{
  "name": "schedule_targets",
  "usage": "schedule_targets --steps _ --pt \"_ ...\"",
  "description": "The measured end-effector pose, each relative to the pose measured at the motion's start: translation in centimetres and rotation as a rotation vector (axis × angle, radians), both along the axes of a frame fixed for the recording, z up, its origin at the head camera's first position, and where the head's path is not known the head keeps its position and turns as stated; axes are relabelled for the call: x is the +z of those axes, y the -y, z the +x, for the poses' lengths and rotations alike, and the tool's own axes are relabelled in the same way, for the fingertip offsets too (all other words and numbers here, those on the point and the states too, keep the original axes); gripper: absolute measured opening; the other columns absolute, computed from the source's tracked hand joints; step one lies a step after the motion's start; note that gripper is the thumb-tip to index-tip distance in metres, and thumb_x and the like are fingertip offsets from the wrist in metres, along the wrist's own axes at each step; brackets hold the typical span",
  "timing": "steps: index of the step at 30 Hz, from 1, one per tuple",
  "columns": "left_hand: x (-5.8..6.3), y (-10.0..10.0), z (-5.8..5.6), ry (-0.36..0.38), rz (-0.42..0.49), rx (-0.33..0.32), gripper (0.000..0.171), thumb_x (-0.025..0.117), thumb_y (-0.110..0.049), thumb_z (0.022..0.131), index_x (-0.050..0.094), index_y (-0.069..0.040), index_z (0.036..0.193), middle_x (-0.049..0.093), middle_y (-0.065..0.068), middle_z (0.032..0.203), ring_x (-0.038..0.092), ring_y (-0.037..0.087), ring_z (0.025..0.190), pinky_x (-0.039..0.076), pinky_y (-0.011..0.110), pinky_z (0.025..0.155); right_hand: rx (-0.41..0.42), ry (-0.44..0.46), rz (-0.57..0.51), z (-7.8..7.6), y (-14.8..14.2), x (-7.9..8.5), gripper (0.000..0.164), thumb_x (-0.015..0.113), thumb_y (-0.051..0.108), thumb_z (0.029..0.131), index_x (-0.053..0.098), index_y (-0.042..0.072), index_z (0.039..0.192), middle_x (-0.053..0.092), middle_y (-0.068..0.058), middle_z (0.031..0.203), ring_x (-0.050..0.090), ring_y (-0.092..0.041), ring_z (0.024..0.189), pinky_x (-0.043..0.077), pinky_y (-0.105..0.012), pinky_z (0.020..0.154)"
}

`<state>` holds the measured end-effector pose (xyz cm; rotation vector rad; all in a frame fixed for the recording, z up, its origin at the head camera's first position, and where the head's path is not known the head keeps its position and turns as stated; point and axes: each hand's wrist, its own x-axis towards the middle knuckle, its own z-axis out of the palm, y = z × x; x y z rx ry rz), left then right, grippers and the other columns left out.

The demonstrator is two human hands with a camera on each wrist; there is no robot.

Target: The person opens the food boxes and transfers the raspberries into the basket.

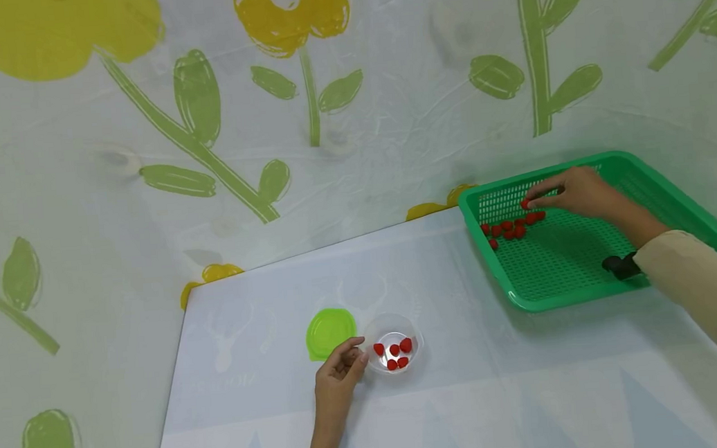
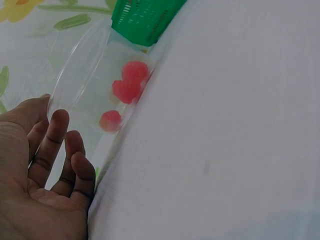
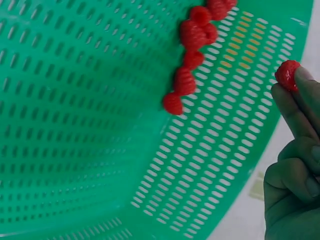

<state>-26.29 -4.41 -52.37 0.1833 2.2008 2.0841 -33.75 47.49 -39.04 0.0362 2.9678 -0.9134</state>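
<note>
My right hand (image 1: 575, 191) pinches a raspberry (image 3: 287, 75) between thumb and fingertips, over the back part of the green basket (image 1: 503, 283). Below it, a cluster of raspberries (image 3: 185, 80) lies along the perforated basket wall. My left hand (image 1: 338, 378) is beside a clear plastic cup (image 1: 375, 327), with thumb and index fingertips right at its rim and the other fingers loosely bent. Several raspberries (image 1: 395, 350) sit at the bottom of the cup, which stands upright on the table. In the left wrist view, raspberries (image 2: 131, 82) show through the cup's wall.
A bright green lid (image 1: 330, 331) lies on the white table (image 1: 252, 398), just left of the cup. Behind the table hangs a flower-printed cloth (image 1: 388, 111). A black device (image 1: 620, 266) shows at the right wrist, over the basket's near edge.
</note>
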Motion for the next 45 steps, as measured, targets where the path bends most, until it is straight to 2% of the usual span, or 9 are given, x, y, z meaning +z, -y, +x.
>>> schedule_targets --steps 2,7,10,13,17,29,39,42,45 --pt "0.0 0.0 0.0 -0.004 -0.005 -0.003 0.028 0.077 -0.014 0.089 0.072 -0.013 0.116 0.064 0.010 0.092 0.057 0.017 0.080 0.048 0.018 0.065 0.014 0.003 0.019 -0.2 -0.2 -0.6 0.032 0.071 0.032 0.095 0.075 0.009 0.117 0.066 -0.024 0.120 0.028 -0.011 0.051 0.032 -0.032 0.048" --pt "0.0 0.1 0.0 -0.025 -0.005 -0.021 0.029 0.078 -0.021 0.088 0.072 -0.014 0.116 0.064 0.009 0.091 0.057 0.017 0.079 0.049 0.019 0.066 0.037 0.045 0.053 -0.5 -0.6 -1.8 0.027 0.072 0.027 0.094 0.076 0.009 0.114 0.068 -0.025 0.116 0.030 -0.014 0.054 0.032 -0.032 0.049" --pt "-0.1 0.1 -0.1 -0.030 0.003 -0.025 0.030 0.078 -0.021 0.088 0.072 -0.014 0.117 0.064 0.009 0.092 0.057 0.017 0.079 0.049 0.019 0.066 0.077 0.045 0.096 -0.7 -0.6 -2.3 0.025 0.073 0.026 0.093 0.077 0.009 0.111 0.069 -0.024 0.115 0.053 -0.023 0.067 0.043 -0.037 0.056" --pt "-0.1 0.1 -0.2 -0.029 0.007 -0.022 0.029 0.078 -0.019 0.089 0.072 -0.014 0.117 0.064 0.010 0.092 0.057 0.017 0.079 0.049 0.019 0.066 0.131 0.028 0.130 -0.8 -0.5 -2.7 0.024 0.074 0.025 0.092 0.078 0.007 0.108 0.071 -0.020 0.109 0.065 -0.034 0.090 0.053 -0.045 0.070" --pt "-0.3 0.1 -0.1 -0.027 0.006 -0.023 0.028 0.077 -0.018 0.089 0.072 -0.013 0.117 0.064 0.010 0.093 0.057 0.017 0.080 0.049 0.019 0.066 0.166 0.026 0.151 -0.9 -0.7 -3.1 0.021 0.075 0.020 0.091 0.078 0.004 0.105 0.072 -0.019 0.106 0.063 -0.044 0.101 0.053 -0.055 0.080" --pt "-0.6 0.3 -0.3 -0.051 0.001 -0.034 0.030 0.078 -0.020 0.089 0.072 -0.015 0.118 0.064 0.011 0.094 0.058 0.018 0.080 0.049 0.020 0.065 0.152 0.105 0.182 -1.1 -0.6 -3.6 0.024 0.075 0.020 0.091 0.076 0.005 0.109 0.069 -0.022 0.115 0.059 -0.048 0.108 0.051 -0.059 0.083" --pt "-0.6 0.4 -0.3 -0.060 -0.052 -0.038 0.031 0.075 -0.017 0.091 0.070 -0.016 0.121 0.064 0.006 0.094 0.058 0.017 0.080 0.051 0.020 0.068 0.138 0.075 0.173 -0.7 0.6 -1.7 0.025 0.071 0.020 0.094 0.074 0.002 0.112 0.069 -0.023 0.114 0.060 -0.047 0.107 0.050 -0.058 0.084" --pt "-0.6 0.4 -0.3 -0.059 -0.054 -0.038 0.031 0.075 -0.017 0.091 0.070 -0.017 0.122 0.064 0.006 0.094 0.058 0.018 0.081 0.051 0.020 0.069 0.110 0.066 0.120 -0.5 1.3 -0.6 0.029 0.069 0.026 0.096 0.074 0.004 0.115 0.070 -0.020 0.111 0.063 -0.035 0.083 0.051 -0.049 0.072" --pt "-0.6 0.4 -0.4 -0.060 -0.052 -0.036 0.030 0.076 -0.020 0.091 0.071 -0.018 0.120 0.064 0.007 0.094 0.058 0.019 0.080 0.052 0.020 0.069 0.073 0.052 0.050 0.1 2.3 0.6 0.034 0.069 0.033 0.096 0.074 0.008 0.118 0.072 -0.014 0.088 0.043 -0.016 0.056 0.041 -0.036 0.055"
